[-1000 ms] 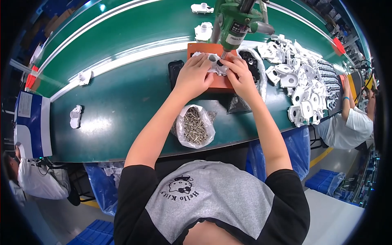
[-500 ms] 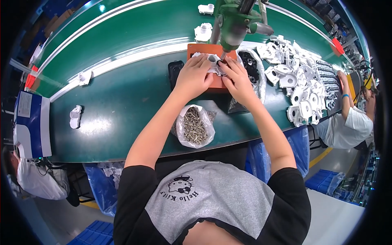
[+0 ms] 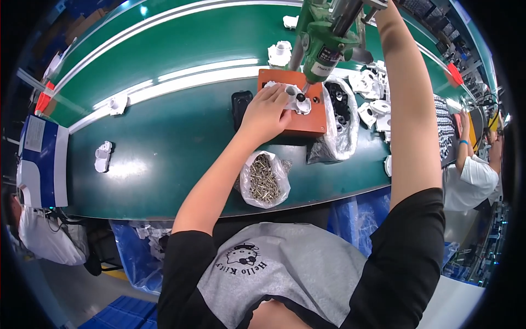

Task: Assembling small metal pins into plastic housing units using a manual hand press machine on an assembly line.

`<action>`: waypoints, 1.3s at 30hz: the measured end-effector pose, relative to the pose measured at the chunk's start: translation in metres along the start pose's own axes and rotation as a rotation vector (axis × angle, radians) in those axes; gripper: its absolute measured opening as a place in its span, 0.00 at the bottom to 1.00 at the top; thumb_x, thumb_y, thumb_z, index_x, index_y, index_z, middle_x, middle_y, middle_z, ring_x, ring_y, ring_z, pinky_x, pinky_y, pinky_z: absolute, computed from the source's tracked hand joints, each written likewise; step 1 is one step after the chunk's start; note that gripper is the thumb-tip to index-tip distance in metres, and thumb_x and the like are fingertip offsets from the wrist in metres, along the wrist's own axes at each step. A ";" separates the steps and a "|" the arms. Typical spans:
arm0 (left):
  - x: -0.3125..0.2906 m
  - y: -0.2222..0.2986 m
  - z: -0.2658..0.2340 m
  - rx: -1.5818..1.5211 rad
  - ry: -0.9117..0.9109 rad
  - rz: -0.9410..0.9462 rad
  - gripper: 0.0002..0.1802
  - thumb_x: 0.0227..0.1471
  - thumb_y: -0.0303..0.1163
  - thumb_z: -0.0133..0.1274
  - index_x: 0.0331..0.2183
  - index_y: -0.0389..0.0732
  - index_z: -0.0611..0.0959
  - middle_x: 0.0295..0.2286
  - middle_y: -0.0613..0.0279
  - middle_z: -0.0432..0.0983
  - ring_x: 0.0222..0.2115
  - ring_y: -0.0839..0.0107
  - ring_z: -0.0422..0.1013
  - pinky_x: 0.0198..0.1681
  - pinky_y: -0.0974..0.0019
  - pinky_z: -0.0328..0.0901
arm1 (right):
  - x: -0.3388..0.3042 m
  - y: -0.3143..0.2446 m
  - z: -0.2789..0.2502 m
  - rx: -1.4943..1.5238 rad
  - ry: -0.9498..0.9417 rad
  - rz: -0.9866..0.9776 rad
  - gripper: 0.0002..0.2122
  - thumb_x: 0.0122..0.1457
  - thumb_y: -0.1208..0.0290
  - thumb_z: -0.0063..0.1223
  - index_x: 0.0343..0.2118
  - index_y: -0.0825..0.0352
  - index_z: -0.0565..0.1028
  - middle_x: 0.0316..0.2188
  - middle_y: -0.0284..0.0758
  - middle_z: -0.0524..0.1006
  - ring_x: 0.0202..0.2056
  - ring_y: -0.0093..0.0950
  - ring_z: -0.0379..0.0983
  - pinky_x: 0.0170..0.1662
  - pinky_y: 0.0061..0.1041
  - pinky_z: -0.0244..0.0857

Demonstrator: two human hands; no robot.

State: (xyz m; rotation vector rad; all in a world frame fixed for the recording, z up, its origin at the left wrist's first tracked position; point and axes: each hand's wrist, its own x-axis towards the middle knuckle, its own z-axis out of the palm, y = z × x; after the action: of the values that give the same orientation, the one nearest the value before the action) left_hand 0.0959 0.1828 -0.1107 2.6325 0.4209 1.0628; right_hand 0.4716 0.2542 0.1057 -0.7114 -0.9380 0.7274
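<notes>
My left hand (image 3: 267,114) is closed over a white plastic housing (image 3: 298,105), pressing it onto an orange fixture block (image 3: 307,123). A small black round piece (image 3: 300,97) sits on that housing, beside its round opening. Just above it hangs the tip of a green machine head (image 3: 323,60), a powered driver or drill on a stand; I cannot tell whether the tip touches. My right arm reaches up past the machine, and my right hand (image 3: 385,7) is cut off at the top edge by a metal lever part, its fingers hidden.
An open bag of metal screws (image 3: 264,183) stands near the table's front edge. Right of the block lies a bag of black parts (image 3: 339,104); beyond it are piled white housings (image 3: 368,83). A black tray (image 3: 241,104) sits left of the block. Another person (image 3: 471,175) works at right.
My right hand has left the housing and gone up to the top right beside the machine. The left hand stays on the housing. The whole view has shifted slightly.
</notes>
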 end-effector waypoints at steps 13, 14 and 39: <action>-0.007 0.002 0.001 -0.017 -0.064 -0.120 0.24 0.44 0.32 0.54 0.46 0.35 0.73 0.45 0.49 0.71 0.49 0.53 0.65 0.53 0.57 0.61 | -0.342 -0.095 0.174 -1.521 -1.139 0.118 0.14 0.52 0.64 0.52 0.13 0.62 0.70 0.09 0.31 0.66 0.14 0.31 0.66 0.22 0.29 0.61; -0.010 -0.002 -0.010 0.017 -0.042 -0.110 0.25 0.45 0.32 0.53 0.46 0.34 0.72 0.45 0.49 0.71 0.49 0.53 0.65 0.53 0.57 0.61 | -0.346 -0.095 0.169 -1.573 -1.417 0.168 0.17 0.51 0.63 0.52 0.08 0.62 0.69 0.06 0.30 0.64 0.12 0.33 0.66 0.20 0.30 0.61; 0.024 -0.012 -0.012 0.079 -0.249 -0.137 0.28 0.41 0.43 0.57 0.44 0.43 0.70 0.55 0.56 0.58 0.62 0.55 0.44 0.59 0.31 0.30 | -0.279 0.032 -0.023 -1.124 0.371 -0.214 0.23 0.59 0.60 0.49 0.54 0.66 0.65 0.51 0.46 0.68 0.50 0.38 0.65 0.51 0.31 0.59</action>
State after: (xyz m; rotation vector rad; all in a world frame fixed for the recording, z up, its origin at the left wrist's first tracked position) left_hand 0.1020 0.2045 -0.0921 2.7133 0.5874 0.6786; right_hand 0.3727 0.0438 -0.0532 -1.6249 -1.0153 -0.2039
